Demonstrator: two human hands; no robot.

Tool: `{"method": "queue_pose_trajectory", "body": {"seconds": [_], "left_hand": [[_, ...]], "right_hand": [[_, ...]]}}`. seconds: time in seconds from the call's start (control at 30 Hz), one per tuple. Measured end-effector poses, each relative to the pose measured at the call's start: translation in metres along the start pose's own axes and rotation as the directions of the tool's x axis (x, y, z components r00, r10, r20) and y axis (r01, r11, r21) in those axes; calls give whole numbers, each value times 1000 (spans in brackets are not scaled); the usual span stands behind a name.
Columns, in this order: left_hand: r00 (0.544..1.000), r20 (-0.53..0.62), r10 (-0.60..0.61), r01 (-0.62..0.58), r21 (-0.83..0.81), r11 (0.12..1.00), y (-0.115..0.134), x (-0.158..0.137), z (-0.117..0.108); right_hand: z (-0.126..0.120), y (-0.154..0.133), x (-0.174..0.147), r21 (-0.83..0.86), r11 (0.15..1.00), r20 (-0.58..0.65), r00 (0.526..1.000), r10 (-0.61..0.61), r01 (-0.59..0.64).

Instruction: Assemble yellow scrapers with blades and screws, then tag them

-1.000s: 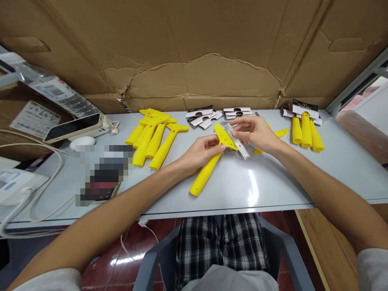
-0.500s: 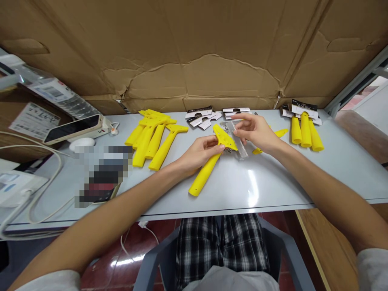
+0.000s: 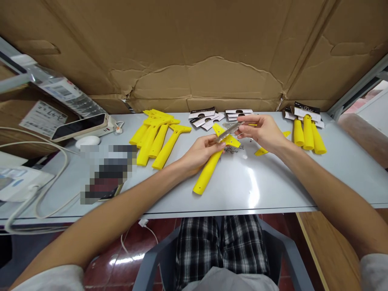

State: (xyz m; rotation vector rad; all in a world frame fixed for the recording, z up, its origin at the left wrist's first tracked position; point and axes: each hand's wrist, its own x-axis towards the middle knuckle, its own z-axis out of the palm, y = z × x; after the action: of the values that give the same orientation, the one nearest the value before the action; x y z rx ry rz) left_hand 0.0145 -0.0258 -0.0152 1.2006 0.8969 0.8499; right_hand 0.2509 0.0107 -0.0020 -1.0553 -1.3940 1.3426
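Yellow handle (image 3: 207, 174): in your left grip (image 3: 200, 152), its shaft slanting back toward you and its flared head beyond your fingers, probably angled so the head faces your other side.
Neck hold: your left grip pinches just below the head, thumb on top, which likely steadies it and leaves the head bare.
Grey strip (image 3: 229, 131): over the head, running from beside your left fingertips to your right grip (image 3: 260, 132); contact with the head cannot be told.
Strip hold: your right grip pinches the far end, seemingly leaving its length free.
Screws (image 3: 231, 149): heaped on the worktop (image 3: 273, 182) just right of your left grip, apparently for easy reach.
Handle pile (image 3: 150, 139): left of your left grip, perhaps to leave working room.
Carded handles (image 3: 308, 135): right of your right grip, grouped apart.
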Motion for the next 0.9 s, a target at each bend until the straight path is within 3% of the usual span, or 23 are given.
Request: {"method": "queue_pose_trajectory", "body": {"seconds": [0.13,0.27,0.57,0.63,0.77,0.9], "left_hand": [[999,-33,-16,14,-62,998,-3,2,-1],[995,-101,-21,9,-121,993,-4,3,-1],[992,-127,-13,-3,-130,992,-4,4,1],[992,-125,-6,-9,-123,992,-2,3,2],[991,-131,-3,-13,-123,992,0,2,3],[993,-119,14,-28,-118,993,-1,2,3]], "right_hand": [[-3,3,0,-289,949,29,992,-121,124],[-1,3,-2,-566,779,88,959,-269,271],[1,5,-5,-692,659,123,948,-294,294],[1,5,-5,-692,675,90,959,-269,255],[6,-1,-7,-594,793,-5,985,-174,137],[9,-2,-6,-522,846,21,993,-117,110]]}}
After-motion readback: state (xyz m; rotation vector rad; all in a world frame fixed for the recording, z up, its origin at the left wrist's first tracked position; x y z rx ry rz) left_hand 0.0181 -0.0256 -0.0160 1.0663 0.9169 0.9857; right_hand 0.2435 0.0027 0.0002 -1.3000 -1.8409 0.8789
